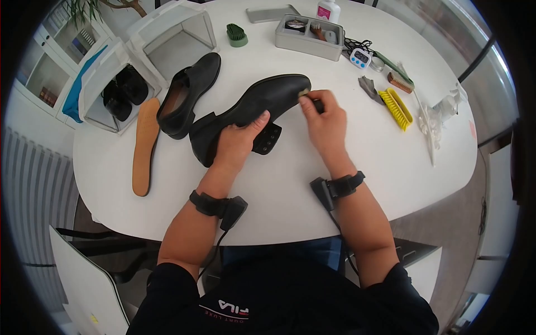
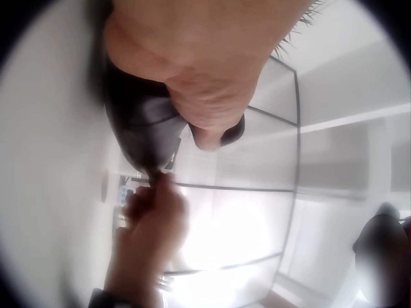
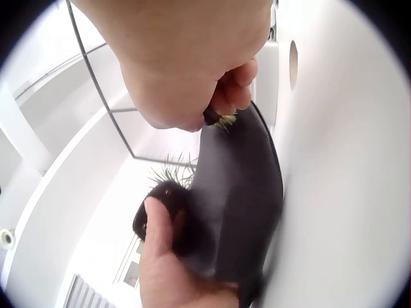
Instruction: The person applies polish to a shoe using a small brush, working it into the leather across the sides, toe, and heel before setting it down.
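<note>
Left hand point(image 1: 237, 142) grips a black shoe point(image 1: 265, 97); right hand point(image 1: 326, 120) pinches a small brush point(image 1: 304, 92) against its toe.
The shoe is tipped on its side over the table point(image 1: 290, 201), whether resting on it I cannot tell; the left thumb presses beside the flap point(image 1: 269, 138), most of that hand's fingers hidden, while the right fingers curl tightly round the dark handle. With so little bristle showing, a steep push could drive the handle's hard end into the leather and scratch it. The toe reaches well past the left hand, so firm strokes there might twist the shoe in its hold, and the loose flap could fold under. A backward jolt may knock the heel into the second shoe point(image 1: 195, 96) just beside it.
</note>
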{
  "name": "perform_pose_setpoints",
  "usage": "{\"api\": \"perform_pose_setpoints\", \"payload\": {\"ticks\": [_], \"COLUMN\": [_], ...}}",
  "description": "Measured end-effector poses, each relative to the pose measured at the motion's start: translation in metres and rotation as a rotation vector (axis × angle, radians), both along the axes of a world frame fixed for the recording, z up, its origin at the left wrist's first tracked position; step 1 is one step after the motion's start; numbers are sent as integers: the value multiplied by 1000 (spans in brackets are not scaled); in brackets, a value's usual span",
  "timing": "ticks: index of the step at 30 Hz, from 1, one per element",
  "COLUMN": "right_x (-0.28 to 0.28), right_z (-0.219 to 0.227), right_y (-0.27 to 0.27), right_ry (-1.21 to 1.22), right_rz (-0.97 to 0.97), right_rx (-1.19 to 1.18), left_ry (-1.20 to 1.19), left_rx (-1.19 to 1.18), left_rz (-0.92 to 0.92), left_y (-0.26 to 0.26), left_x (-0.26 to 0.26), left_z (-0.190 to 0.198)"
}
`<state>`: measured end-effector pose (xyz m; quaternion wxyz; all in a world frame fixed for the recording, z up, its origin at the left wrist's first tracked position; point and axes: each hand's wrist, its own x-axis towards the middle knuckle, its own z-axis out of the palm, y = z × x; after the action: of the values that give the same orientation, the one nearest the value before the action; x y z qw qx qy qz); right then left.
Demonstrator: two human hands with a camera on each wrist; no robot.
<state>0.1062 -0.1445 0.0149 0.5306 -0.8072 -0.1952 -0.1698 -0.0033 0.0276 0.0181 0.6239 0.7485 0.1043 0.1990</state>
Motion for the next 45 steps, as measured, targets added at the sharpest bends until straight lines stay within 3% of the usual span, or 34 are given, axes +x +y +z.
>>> {"api": "perform_pose_setpoints", "payload": {"ticks": [1,3,6,9,12,13,15,17,20,23,24,27,28,31,33,36,37,39,42,43,45], "right_x": [-7,-22,-14,0,-12,-20,-38,-38,-18,-15,-21,-39,-38,-14,2,0,-4,-16,-28,-22,-1], "right_z": [-2,2,5,6,3,7,10,14,13,16,16,17,17,15,12,11,10,8,12,10,8], "right_y": [4,10,7,-1,8,13,21,18,12,10,14,19,17,4,-6,-4,-2,5,10,9,3], "right_ry": [-40,-60,-140,3,-138,-233,-193,-181,-230,-156,-266,-204,-201,-240,-172,-134,-132,-166,-230,-228,-262], "right_rz": [79,288,181,-2,46,168,407,467,60,2,64,489,487,150,-28,-114,-115,256,424,429,75], "right_rx": [-12,-79,-93,7,-2,-26,-67,-148,-152,-104,-67,-152,-150,-248,-173,-189,-188,-196,-248,-249,-174], "left_ry": [59,96,116,101,73,44,66,92,28,87,81,96,110,56,84,87,62,56,44,39,91], "left_rx": [-263,-257,-270,-278,-254,-235,-269,-310,-305,-264,-260,-278,-302,-297,-269,-262,-288,-289,-297,-307,-302], "left_rz": [44,38,65,107,119,132,113,100,35,59,58,25,-3,17,52,75,70,48,15,11,31], "left_y": [-2,7,10,14,12,11,8,6,10,7,6,9,11,7,6,1,-1,3,8,9,10], "left_x": [-1,0,1,2,5,5,3,1,0,2,2,1,0,0,1,0,-1,0,2,0,0], "left_z": [6,4,7,2,-6,-4,6,8,5,2,2,0,0,5,2,8,10,5,3,3,2]}}
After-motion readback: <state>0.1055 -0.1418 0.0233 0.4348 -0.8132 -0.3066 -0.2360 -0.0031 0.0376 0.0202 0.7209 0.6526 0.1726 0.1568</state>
